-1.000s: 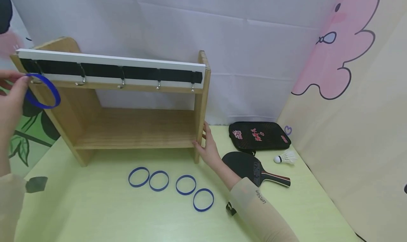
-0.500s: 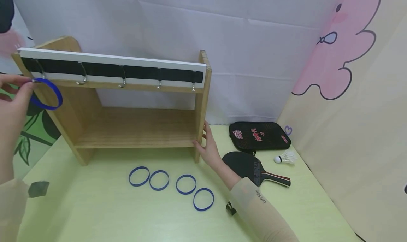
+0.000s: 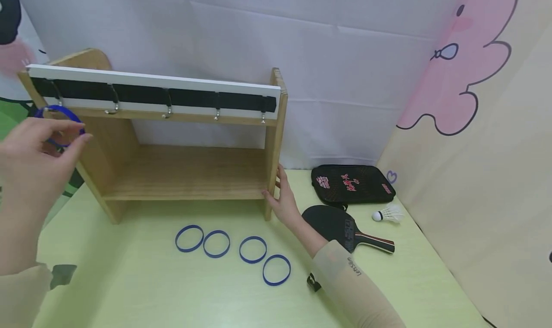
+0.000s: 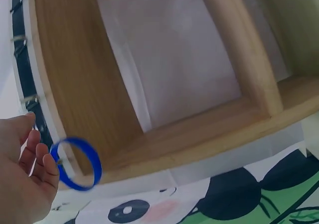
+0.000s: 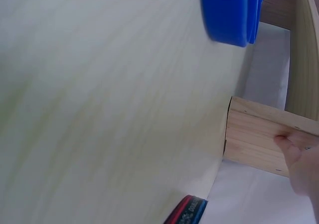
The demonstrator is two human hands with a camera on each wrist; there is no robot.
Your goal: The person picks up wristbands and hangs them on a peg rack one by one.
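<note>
At the left end of the wooden shelf (image 3: 198,170), a thin blue ring (image 4: 95,160) hangs on the leftmost metal hook (image 3: 59,99). My left hand (image 3: 39,155) is in front of that ring in the head view and partly covers it. In the left wrist view the fingers are loosely bent beside the ring, apart from it. My right hand (image 3: 282,201) holds the shelf's right side panel (image 5: 254,139), thumb at the front edge and fingers on the outer face. Several more blue rings (image 3: 277,284) lie on the table before the shelf.
Four-cornered black bat case (image 3: 353,186), black table tennis bat (image 3: 327,222) and white shuttlecock (image 3: 388,214) lie right of the shelf. A small black item (image 3: 313,282) sits beside the right sleeve. More hooks line the black strip (image 3: 140,94) on the shelf's white rail.
My left hand pinched the blue ring earlier and has let go, moving right and nearer the camera. The ring stays at the leftmost hook. My right hand has kept its place.
</note>
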